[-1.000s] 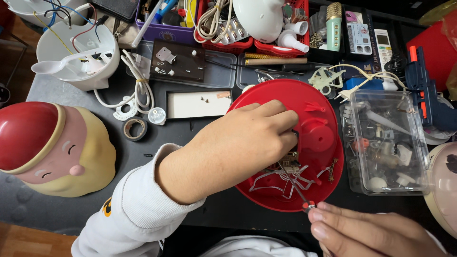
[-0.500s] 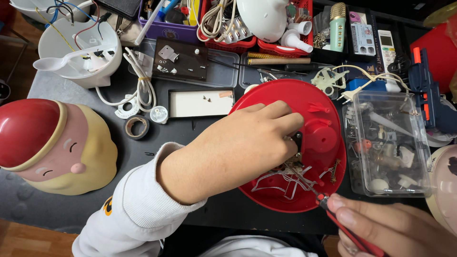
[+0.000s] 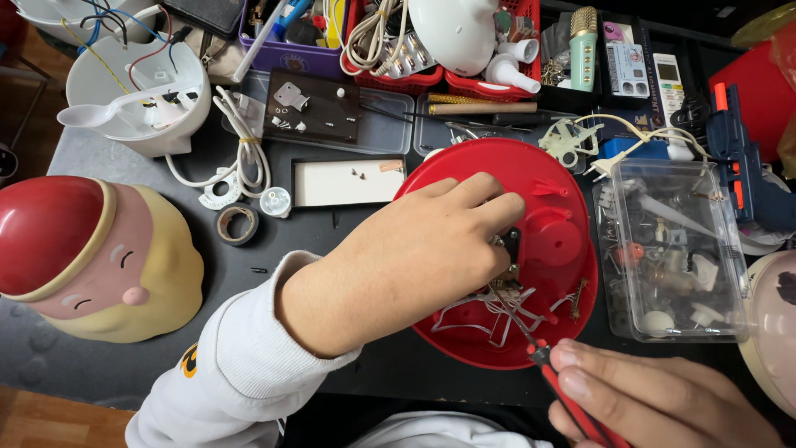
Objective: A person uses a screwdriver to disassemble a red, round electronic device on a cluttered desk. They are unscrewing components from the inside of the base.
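A round red plastic shell [image 3: 547, 178] lies open side up in the middle of the dark table, with white wires [image 3: 485, 315] and small parts inside. My left hand [image 3: 423, 257] reaches into it, its fingers pinched on a small black part [image 3: 512, 245] near the shell's centre. At the bottom right my right hand [image 3: 655, 402] grips a thin red-handled tool [image 3: 572, 396]. The tool's metal tip points up-left into the wires, close under my left fingers.
A clear plastic box [image 3: 672, 249] of small parts stands right of the shell. A red-and-yellow doll-face shell [image 3: 91, 257] lies at the left, a white bowl-shaped housing [image 3: 137, 91] with wires at the back left. Tape roll [image 3: 236, 224], cables and baskets crowd the back.
My right hand has come up from the bottom edge with the red-handled tool, whose tip now reaches into the wires. My left hand stays in the shell.
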